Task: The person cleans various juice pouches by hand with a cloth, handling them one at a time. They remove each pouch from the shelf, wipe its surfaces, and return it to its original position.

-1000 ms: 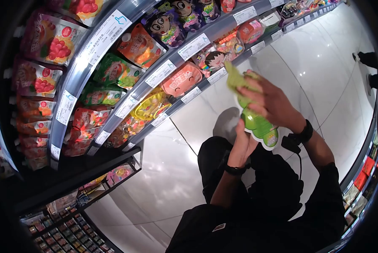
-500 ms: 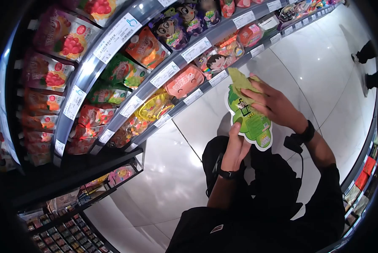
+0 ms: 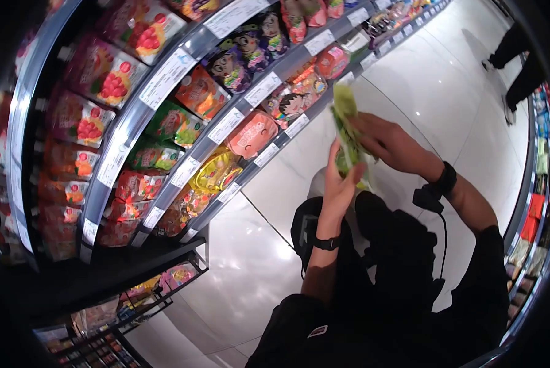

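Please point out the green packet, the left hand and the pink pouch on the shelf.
green packet (image 3: 344, 109): head view, its upper end.
left hand (image 3: 338, 184): head view, middle of the hand.
pink pouch (image 3: 250, 134): head view, middle of its front.

- Two hands: the left hand (image 3: 339, 184) and the right hand (image 3: 388, 144), each with its grip on the same thing.
- One green packet (image 3: 347, 132), held between them.
- Two dark bands: a left wristband (image 3: 326, 243) and a right wristband (image 3: 447, 179).
- One small black device (image 3: 427, 199) by the right wrist, with one cable hanging from it.
- At least three curved shelf rails (image 3: 137, 119).
- More than ten white price labels (image 3: 226, 126).
- One pink smiling packet (image 3: 250, 134).
- One yellow packet (image 3: 216, 172).
- At least four red-fruit packets (image 3: 103, 76).
- One other person, shown by two dark legs (image 3: 526, 80).
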Tool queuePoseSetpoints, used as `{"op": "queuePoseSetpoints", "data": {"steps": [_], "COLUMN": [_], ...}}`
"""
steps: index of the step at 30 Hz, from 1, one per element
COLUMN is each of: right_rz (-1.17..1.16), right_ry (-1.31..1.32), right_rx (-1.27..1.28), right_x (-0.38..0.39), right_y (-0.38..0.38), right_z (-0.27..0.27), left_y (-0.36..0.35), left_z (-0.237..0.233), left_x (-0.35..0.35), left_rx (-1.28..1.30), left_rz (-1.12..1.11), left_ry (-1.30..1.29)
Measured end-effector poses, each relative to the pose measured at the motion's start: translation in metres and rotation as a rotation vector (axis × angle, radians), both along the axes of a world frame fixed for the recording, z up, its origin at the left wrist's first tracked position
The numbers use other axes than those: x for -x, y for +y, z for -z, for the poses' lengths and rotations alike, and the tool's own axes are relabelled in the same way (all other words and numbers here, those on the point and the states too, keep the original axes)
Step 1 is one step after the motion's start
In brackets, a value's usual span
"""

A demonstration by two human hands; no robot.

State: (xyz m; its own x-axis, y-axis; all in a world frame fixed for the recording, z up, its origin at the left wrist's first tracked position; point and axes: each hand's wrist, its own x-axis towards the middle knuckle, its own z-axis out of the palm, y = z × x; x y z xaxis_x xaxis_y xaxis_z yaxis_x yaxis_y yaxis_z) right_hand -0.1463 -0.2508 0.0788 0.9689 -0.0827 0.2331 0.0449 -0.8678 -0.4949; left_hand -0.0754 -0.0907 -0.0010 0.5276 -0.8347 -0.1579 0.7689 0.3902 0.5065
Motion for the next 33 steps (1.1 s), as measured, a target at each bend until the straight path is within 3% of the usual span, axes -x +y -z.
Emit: {"op": "queuePoseSetpoints", "data": {"steps": [2, 3, 4, 6, 7, 11, 14, 16, 19, 21, 23, 25, 28, 33], "right_rz": [0.176, 0.171, 0.172, 0.115, 0.218, 0.259, 0.354, 0.274, 0.349, 0.358, 0.371, 0.354, 0.346, 0.432], "right_ry": [0.228, 0.155, 0.149, 0.276, 0.426, 0.381, 0.326, 0.353, 0.42, 0.358, 0.297, 0.164, 0.223, 0.1], "right_rx": [-0.484, -0.66, -0.654, -1.035, -1.165, -0.992, -0.896, -0.972, -0.946, -1.007, -1.07, -0.927, -1.015, -1.111], "right_x": [-0.008, -0.011, -0.013, -0.022, -0.025, -0.03, -0.015, 0.002, 0.021, 0.02, 0.013, 0.003, -0.002, -0.026], "right_y": [0.001, 0.0, -0.007, -0.024, -0.032, -0.06, -0.113, -0.162, -0.211, -0.235, -0.259, -0.28, -0.297, -0.324], "right_z": [-0.021, -0.016, -0.017, -0.023, -0.027, -0.013, 0.026, 0.052, 0.075, 0.088, 0.103, 0.122, 0.137, 0.137], "left_y": [-0.004, -0.005, -0.006, -0.011, -0.016, -0.048, -0.073, -0.095, -0.134, -0.164, -0.196, -0.222, -0.245, -0.284], "left_z": [-0.027, -0.039, -0.039, -0.038, -0.039, -0.042, -0.029, 0.0, 0.045, 0.071, 0.091, 0.097, 0.11, 0.115], "left_x": [-0.009, -0.008, -0.01, -0.017, -0.02, -0.037, -0.048, -0.052, -0.059, -0.06, -0.058, -0.06, -0.068, -0.082], "left_rx": [-0.533, -0.61, -0.603, -0.699, -0.751, -0.891, -0.697, -0.751, -0.745, -0.61, -0.605, -0.548, -0.574, -0.576], "left_rz": [-0.196, -0.204, -0.206, -0.335, -0.393, -0.248, -0.2, -0.36, -0.298, 0.193, 0.089, -0.044, -0.054, -0.135], "left_ry": [-1.247, -1.223, -1.227, -1.41, -1.484, -1.688, -1.665, -1.299, -1.25, -0.795, -0.81, -0.743, -0.694, -0.799]}}
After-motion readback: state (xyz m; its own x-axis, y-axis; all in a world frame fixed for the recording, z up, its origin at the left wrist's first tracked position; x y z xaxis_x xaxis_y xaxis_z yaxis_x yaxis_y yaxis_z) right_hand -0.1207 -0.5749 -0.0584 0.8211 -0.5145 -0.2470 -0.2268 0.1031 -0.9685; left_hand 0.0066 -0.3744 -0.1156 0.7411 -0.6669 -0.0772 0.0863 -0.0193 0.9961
